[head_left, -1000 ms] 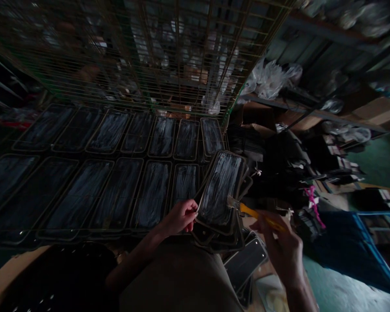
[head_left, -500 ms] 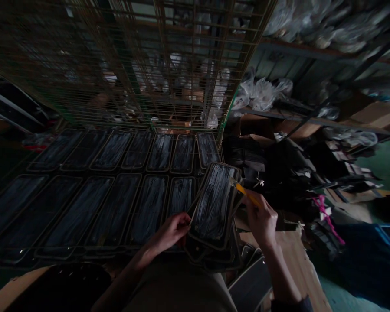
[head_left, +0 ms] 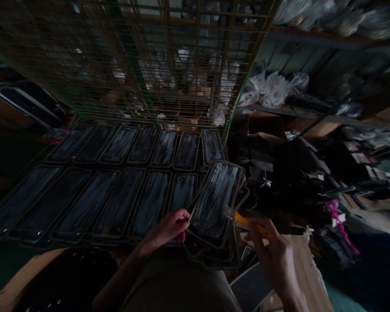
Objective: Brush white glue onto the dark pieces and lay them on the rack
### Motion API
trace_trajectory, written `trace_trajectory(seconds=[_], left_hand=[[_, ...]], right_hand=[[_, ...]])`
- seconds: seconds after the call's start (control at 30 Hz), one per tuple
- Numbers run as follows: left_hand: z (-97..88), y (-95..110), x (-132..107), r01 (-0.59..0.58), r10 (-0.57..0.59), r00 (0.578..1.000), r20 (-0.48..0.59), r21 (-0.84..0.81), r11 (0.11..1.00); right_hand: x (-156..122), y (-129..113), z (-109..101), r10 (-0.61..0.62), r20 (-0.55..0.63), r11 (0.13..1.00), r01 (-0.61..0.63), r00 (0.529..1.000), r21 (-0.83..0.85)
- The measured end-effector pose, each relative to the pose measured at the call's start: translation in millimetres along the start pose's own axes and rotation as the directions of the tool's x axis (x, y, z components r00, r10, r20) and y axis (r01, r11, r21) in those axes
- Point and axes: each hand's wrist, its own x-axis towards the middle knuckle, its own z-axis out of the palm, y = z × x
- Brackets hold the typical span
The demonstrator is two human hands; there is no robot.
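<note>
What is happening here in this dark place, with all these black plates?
One person works with both bare hands. The left hand grips a stack of dark panels at its lower left edge; the top panel is streaked with white. The right hand holds a yellow-handled brush, its bristles at that panel's right edge. Two rows of similar streaked panels lie flat ahead, below a wire rack.

left hand (head_left: 170, 227) curled, grip closed, right hand (head_left: 273, 255) grip pinched closed
</note>
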Motion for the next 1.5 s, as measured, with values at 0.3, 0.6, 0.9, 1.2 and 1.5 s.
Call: trace_trajectory(seconds=[0.3,0.6,0.9,1.2,1.5], left_hand=[[2.7,10.3,-2.8,0.014,-0.021,0.999,-0.035,-0.189,0.982],[3.0,2.8,4.9,0.036,-0.003,0.999,0.052,-0.659,0.751],[-8.5,13.5,7.7,0.028,0.062,0.986,0.153,-0.521,0.853],[-17.4,22.0,4.1,0.024,0.057,0.985,0.164,-0.453,0.891],[-8.9,10.5,13.4,0.076,0.004,0.991,0.135,-0.585,0.808]], right_hand=[[2.8,17.2,31.0,-0.080,-0.258,0.996,0.085,0.963,0.010],[-57.5,25.9,96.6,-0.028,-0.385,0.996,-0.009,0.922,-0.094],[-73.3,21.0,129.4,-0.002,-0.277,0.960,-0.075,0.961,-0.268],[-69.7,-2.2,132.4,0.233,-0.345,0.938,-0.304,0.909,-0.168],[-59.6,-14.7,154.5,0.256,-0.463,0.925,-0.354,0.849,-0.139]])
